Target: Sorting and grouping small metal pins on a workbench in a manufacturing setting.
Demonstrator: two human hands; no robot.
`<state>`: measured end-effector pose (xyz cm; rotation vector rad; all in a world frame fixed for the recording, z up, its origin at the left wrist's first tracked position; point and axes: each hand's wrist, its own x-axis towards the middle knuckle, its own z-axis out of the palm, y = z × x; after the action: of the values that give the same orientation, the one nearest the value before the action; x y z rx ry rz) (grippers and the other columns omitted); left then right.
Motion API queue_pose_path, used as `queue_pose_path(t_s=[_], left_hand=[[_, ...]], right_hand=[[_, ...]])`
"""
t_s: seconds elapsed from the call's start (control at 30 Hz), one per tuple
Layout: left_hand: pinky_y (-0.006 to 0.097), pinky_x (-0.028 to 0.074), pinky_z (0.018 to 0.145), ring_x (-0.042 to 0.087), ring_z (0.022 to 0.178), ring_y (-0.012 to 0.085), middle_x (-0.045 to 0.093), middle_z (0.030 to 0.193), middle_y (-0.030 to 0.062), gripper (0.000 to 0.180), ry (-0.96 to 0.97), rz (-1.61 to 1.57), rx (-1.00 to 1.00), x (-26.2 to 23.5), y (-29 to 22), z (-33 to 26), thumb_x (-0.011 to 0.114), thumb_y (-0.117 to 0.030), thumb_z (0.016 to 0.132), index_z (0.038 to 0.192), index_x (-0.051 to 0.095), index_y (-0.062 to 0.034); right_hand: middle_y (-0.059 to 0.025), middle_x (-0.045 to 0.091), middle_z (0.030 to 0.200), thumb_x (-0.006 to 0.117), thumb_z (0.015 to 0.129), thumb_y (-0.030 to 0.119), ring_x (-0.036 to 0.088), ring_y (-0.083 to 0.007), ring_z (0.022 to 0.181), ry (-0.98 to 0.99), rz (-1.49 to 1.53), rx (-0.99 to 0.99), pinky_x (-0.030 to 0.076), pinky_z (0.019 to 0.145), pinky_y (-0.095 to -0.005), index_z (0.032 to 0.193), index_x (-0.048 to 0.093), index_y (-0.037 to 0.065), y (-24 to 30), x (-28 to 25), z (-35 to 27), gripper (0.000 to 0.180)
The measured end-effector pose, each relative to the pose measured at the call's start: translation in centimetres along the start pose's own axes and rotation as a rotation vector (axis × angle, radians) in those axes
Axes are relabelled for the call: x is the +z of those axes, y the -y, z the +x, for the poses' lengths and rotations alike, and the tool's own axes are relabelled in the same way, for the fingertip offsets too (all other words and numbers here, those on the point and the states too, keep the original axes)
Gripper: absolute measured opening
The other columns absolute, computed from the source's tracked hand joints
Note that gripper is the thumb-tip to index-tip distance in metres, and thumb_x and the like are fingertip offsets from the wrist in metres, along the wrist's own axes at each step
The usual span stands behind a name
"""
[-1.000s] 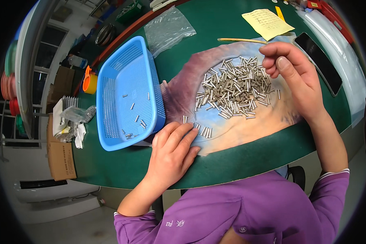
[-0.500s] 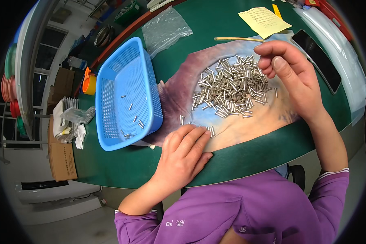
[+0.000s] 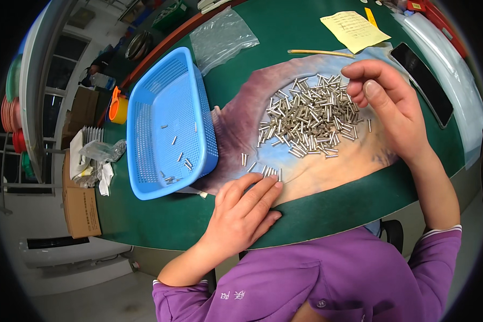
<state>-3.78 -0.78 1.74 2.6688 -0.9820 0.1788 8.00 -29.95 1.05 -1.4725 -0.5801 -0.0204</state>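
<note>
A heap of small silver rivets (image 3: 309,115) lies on a tie-dyed cloth (image 3: 319,174) in purple, blue and tan. My left hand (image 3: 244,212) rests palm down at the cloth's near edge, fingers stretched out. Just beyond its fingertips are several loose rivets (image 3: 271,172), and a pair (image 3: 244,159) lies a little further left. Over the right side of the heap I hold up my right hand (image 3: 389,104). Its fingers are curled in with the thumb close to them; whatever may be inside is hidden. A blue mesh basket (image 3: 209,145) on the left contains several scattered rivets.
A clear plastic bag (image 3: 222,37) lies behind the basket. Along the back right are a yellow note (image 3: 354,29), a thin yellowish strip (image 3: 321,52), a black phone (image 3: 423,83) and plastic sheeting (image 3: 440,64). An orange-yellow cup (image 3: 118,110) stands at the left table edge.
My left hand has drawn back slightly, uncovering more of the rivets before its fingertips. Another rivet now shows by the basket's right wall. My right hand keeps nearly the same pose.
</note>
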Motion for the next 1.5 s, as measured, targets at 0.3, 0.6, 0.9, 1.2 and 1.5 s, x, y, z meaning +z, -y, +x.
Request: queue_pose_path(t_s=[0.3, 0.6, 0.9, 1.2, 1.5], left_hand=[[0.041, 0.041, 0.094, 0.056, 0.113, 0.0261, 0.061, 0.126, 0.0076, 0.048, -0.018, 0.075, -0.042, -0.6, 1.6, -0.7, 0.075, -0.022, 0.078, 0.121, 0.064, -0.0029], [0.042, 0.047, 0.093, 0.059, 0.107, 0.0347, 0.061, 0.118, 0.0177, 0.052, -0.160, -0.046, -0.130, -0.2, 3.0, 0.5, 0.067, 0.009, 0.076, 0.126, 0.057, 0.0018], [0.036, 0.051, 0.087, 0.061, 0.097, 0.0275, 0.064, 0.103, 0.0125, 0.066, -0.040, -0.229, -0.133, -0.7, 3.9, 2.0, 0.069, 0.007, 0.077, 0.139, 0.049, -0.0028], [0.038, 0.052, 0.082, 0.060, 0.092, 0.0271, 0.062, 0.101, 0.0122, 0.063, -0.018, -0.464, -0.318, -0.4, 3.5, 1.8, 0.073, -0.002, 0.078, 0.136, 0.049, -0.0018], [0.031, 0.052, 0.084, 0.060, 0.095, 0.0196, 0.065, 0.107, 0.0084, 0.063, -0.049, -0.454, -0.206, 0.4, 4.2, 2.1, 0.073, 0.001, 0.080, 0.138, 0.050, -0.0038]], right_hand=[[-0.0015, 0.062, 0.107, 0.053, 0.103, 0.017, 0.056, -0.0073, 0.098, -0.021, -0.049, 0.054, 0.047, 0.091, -0.0251, 0.124, 0.059, 0.000, -0.5, -0.2, 0.1, 0.028], [-0.0083, 0.065, 0.088, 0.070, 0.081, 0.005, 0.064, -0.0196, 0.075, 0.189, -0.568, 0.010, 0.051, 0.071, -0.0313, 0.089, 0.065, 0.003, 2.5, 4.7, -0.5, 0.010], [-0.0176, 0.065, 0.089, 0.074, 0.078, 0.018, 0.063, -0.0382, 0.086, 0.496, -0.808, -0.057, 0.051, 0.077, -0.0464, 0.095, 0.061, 0.001, 0.8, 10.7, -0.4, 0.028], [-0.0161, 0.066, 0.087, 0.077, 0.075, 0.012, 0.065, -0.0365, 0.086, 0.439, -0.681, 0.072, 0.052, 0.078, -0.0461, 0.098, 0.067, 0.002, 0.4, 10.8, 0.1, 0.026], [-0.0146, 0.065, 0.085, 0.075, 0.075, 0.011, 0.065, -0.0351, 0.085, 0.347, -0.819, -0.102, 0.053, 0.076, -0.0439, 0.097, 0.069, 0.004, -0.4, 11.1, -0.9, 0.024]])
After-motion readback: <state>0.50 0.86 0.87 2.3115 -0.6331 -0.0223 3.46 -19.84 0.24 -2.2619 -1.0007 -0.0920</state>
